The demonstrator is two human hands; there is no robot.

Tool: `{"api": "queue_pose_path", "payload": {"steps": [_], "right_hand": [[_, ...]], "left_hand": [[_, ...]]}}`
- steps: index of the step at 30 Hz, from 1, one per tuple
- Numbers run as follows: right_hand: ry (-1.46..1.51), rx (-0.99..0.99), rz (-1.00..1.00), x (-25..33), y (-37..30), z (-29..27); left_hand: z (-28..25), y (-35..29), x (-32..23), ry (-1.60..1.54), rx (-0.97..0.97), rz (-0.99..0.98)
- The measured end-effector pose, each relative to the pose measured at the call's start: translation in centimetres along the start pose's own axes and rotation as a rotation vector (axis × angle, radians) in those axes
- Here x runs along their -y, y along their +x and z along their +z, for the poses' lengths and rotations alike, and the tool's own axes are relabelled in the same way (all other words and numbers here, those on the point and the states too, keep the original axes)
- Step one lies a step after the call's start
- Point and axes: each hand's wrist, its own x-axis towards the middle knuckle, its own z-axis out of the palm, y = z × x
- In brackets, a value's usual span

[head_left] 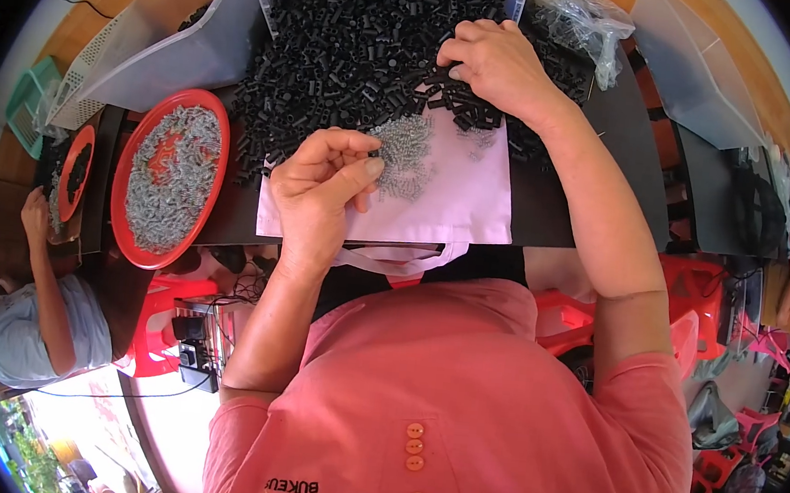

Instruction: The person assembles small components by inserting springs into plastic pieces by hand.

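Small silvery metal springs [405, 153] lie in a loose pile on a pale pink cloth [474, 202]. Beside the pile's left edge is my left hand [321, 184], its thumb and fingertips pinched together; what they hold, if anything, is too small to tell. Short black plastic tubes [355, 55] form a big heap beyond the cloth, and some spill onto it. My right hand [500, 63] reaches to the right part of this heap with its fingers curled in and the thumb against them. Its fingertips are partly hidden among the black pieces.
A red oval tray [217, 161] with many springs stands at left on the dark table [563, 210]. Clear plastic bins [172, 58] flank the heap, and a crumpled plastic bag [588, 24] lies far right. A co-worker [50, 320] sits at left near an orange tray [86, 168].
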Motion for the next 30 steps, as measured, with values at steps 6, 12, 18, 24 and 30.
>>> {"api": "queue_pose_path", "payload": {"steps": [6,12,18,24,30], "right_hand": [[-0.009,0.010,0.012,0.2,0.0,0.0],[-0.007,-0.008,0.011,0.4,0.0,0.5],[0.213,-0.112,0.077,-0.1,0.0,0.0],[1.016,-0.001,0.117,3.1,0.1,-2.8],[1.105,0.050,-0.012,6.8,-0.6,-3.6]], "left_hand": [[0.0,-0.1,0.0,0.022,0.015,0.037],[0.2,-0.1,0.2,0.058,0.019,0.073],[0.2,0.1,0.3,0.059,0.039,0.124],[0.4,0.0,0.0,0.021,-0.032,0.087],[0.0,0.2,0.2,0.145,-0.005,0.104]]}}
